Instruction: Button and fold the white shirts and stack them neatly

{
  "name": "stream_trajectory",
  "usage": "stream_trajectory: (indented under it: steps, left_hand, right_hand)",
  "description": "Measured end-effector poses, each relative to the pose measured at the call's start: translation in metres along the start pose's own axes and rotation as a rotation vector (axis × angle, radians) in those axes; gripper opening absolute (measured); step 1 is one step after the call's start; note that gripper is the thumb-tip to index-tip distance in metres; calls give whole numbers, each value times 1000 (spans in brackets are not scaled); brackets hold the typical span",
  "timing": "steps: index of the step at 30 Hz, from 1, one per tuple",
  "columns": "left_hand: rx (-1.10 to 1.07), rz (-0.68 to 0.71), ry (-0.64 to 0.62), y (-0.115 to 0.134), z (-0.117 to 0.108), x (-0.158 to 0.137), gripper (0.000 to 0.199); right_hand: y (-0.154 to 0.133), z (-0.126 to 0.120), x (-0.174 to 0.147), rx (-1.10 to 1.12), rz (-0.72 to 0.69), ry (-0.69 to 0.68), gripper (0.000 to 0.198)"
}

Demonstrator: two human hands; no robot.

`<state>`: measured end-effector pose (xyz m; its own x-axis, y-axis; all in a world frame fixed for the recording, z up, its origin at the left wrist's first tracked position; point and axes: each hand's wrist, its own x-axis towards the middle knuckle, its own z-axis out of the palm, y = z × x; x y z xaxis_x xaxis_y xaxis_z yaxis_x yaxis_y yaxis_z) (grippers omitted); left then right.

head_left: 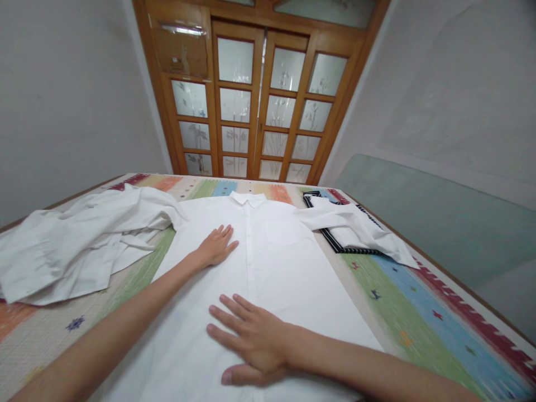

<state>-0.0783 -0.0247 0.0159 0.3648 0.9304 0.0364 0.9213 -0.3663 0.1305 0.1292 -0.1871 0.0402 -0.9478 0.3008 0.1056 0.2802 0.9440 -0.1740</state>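
Note:
A white button-up shirt (288, 268) lies spread out face up, its collar (248, 198) pointing away from me. My left hand (218, 245) rests flat on the chest, left of the button placket, with fingers stretched out. Nearer to me, my right hand (255, 343) lies across the lower front with its fingers spread. Neither hand grasps anything. The shirt's right-side sleeve (360, 223) reaches over a folded white garment with black striped edging (335, 240). At the other side, the left-side sleeve meets a crumpled white cloth (71, 240).
Beneath everything is a colourful striped cover (377, 290) with small star and animal figures. A pale green panel (444, 218) stands along the right edge, by the wall. Beyond the far edge are wooden doors (255, 111) with frosted panes. A grey wall (75, 100) rises on the left.

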Motion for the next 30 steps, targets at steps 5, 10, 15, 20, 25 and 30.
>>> stream_trajectory:
  steps: [5,10,15,20,25,30]
  left_hand:
    - [8,-49,-3,-2,1,40,68]
    - [12,-99,2,-3,2,60,69]
    - [-1,-93,40,-4,5,57,65]
    - [-11,-108,60,-3,7,54,61]
    - [-14,-114,55,-4,8,56,62]
    - [6,-154,8,-5,6,61,70]
  right_hand:
    - [-7,5,-1,-69,-94,30,61]
    - [-3,8,0,-193,-219,17,39]
    - [39,-3,12,-106,-170,17,51]
    - [127,4,33,-47,379,237,58]
    - [193,4,49,-75,719,133,60]
    - [221,-8,57,-125,770,61,57]
